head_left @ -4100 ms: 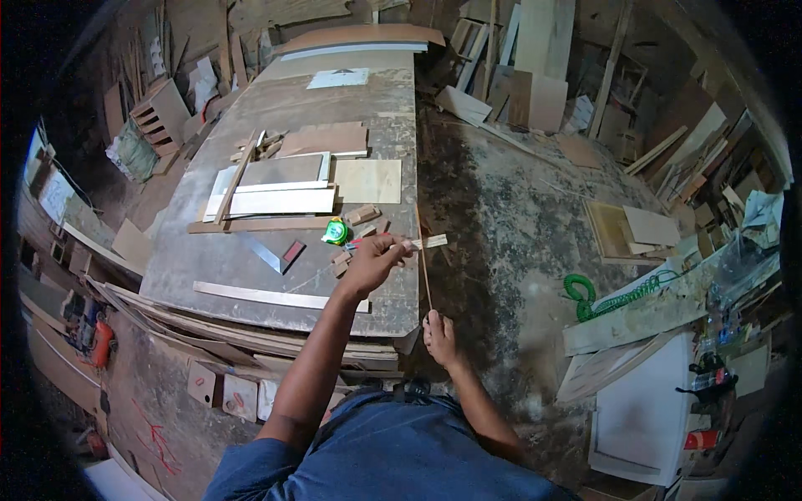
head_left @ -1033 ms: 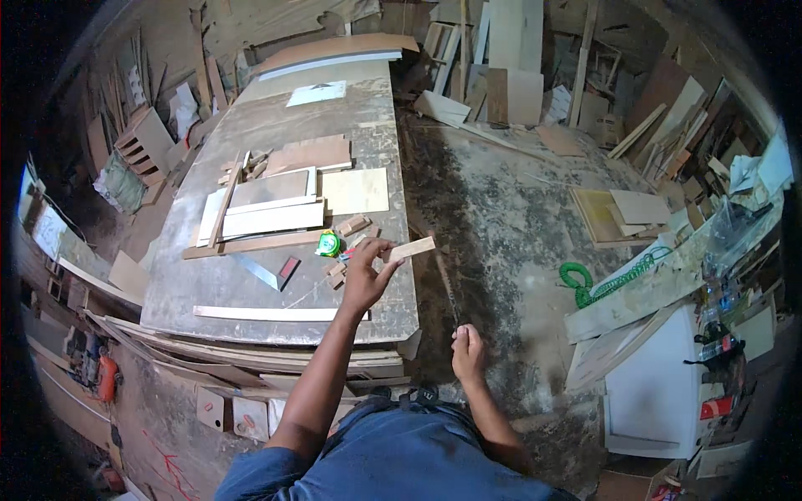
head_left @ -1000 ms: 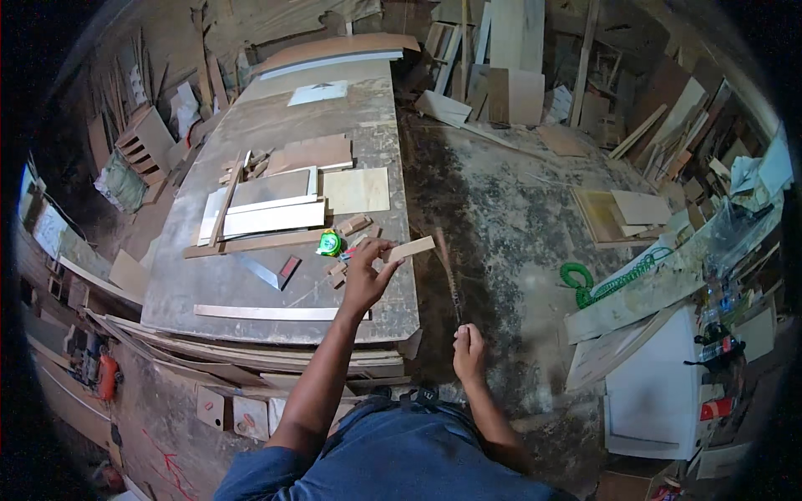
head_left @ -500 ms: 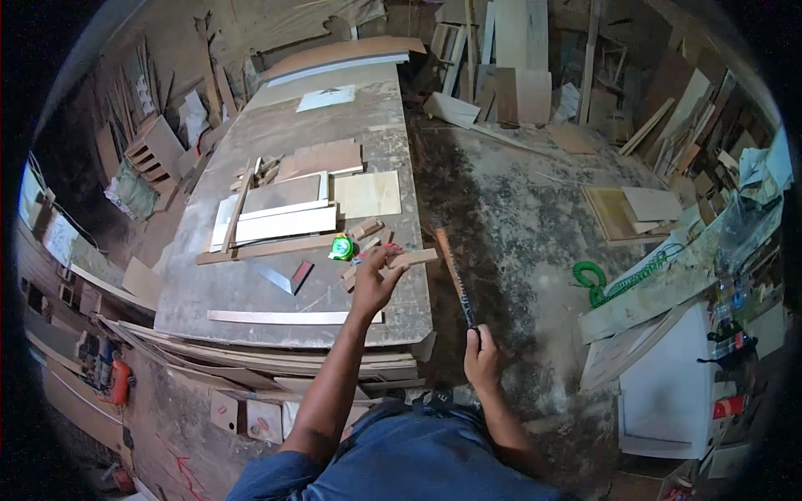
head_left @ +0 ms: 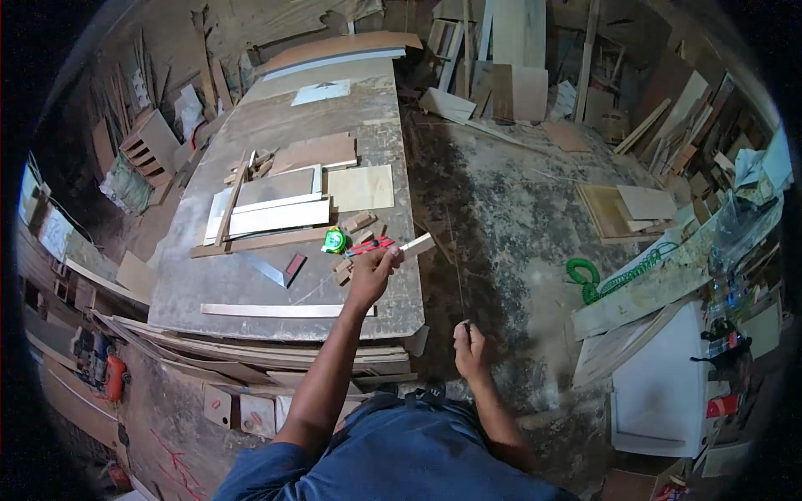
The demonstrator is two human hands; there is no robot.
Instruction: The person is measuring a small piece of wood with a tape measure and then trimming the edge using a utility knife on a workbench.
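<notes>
Gripping a short, pale piece of wood (head_left: pixel 418 245) between thumb and fingers, the left hand (head_left: pixel 373 271) of a worker in a blue shirt (head_left: pixel 393 455) steadies it at the right side of a worn worktable (head_left: pixel 251 292), the free end jutting past the edge. From where I stand, I cannot tell whether that hand rests on the tabletop. Nearer the body and off the table, the right hand (head_left: pixel 472 349) is closed around the lower end of a slim tool (head_left: pixel 459 284), seen almost edge-on, which rises to the right of the wood, apart from it. Just beyond the left hand lie a red-handled tool (head_left: pixel 370 245), a green tape measure (head_left: pixel 334 240) and small wooden blocks (head_left: pixel 360 221). Farther left, a square (head_left: pixel 270 272) with a dark red handle lies between a long pale strip (head_left: pixel 276 310) and stacked boards (head_left: pixel 280 219).
</notes>
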